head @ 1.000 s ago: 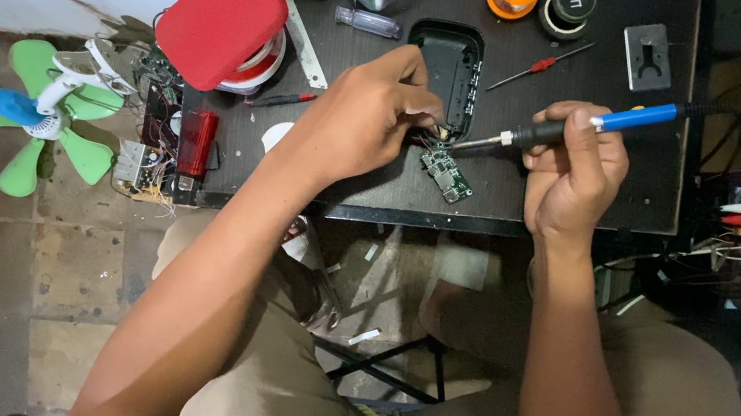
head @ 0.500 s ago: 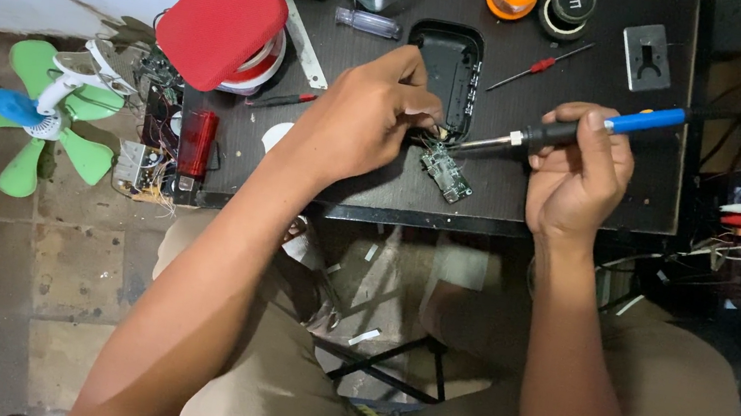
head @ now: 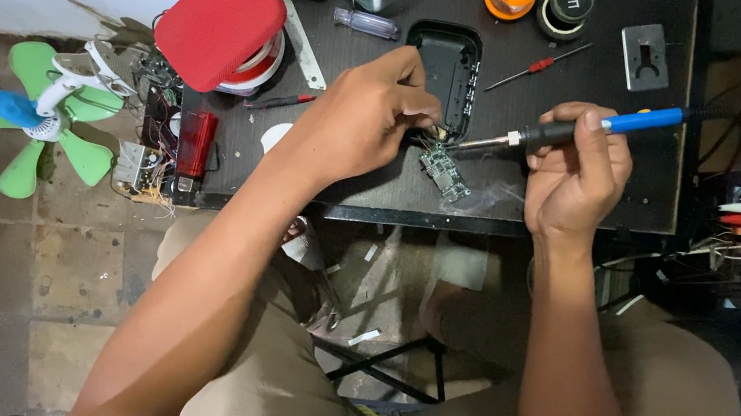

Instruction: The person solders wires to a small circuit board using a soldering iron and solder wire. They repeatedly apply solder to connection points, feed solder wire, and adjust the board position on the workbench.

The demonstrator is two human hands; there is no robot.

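Now right hand fingers clamped on blue-handled soldering iron have swung its tip from lower on the circuit board up to the joint just beside left hand fingertips, pinched there, so soldering looks underway.

On the tabletop, the circuit board lies at frame centre, between the hands, with the open casing just above it. A lidded box sits upper left; a fan lies on the floor at far left.
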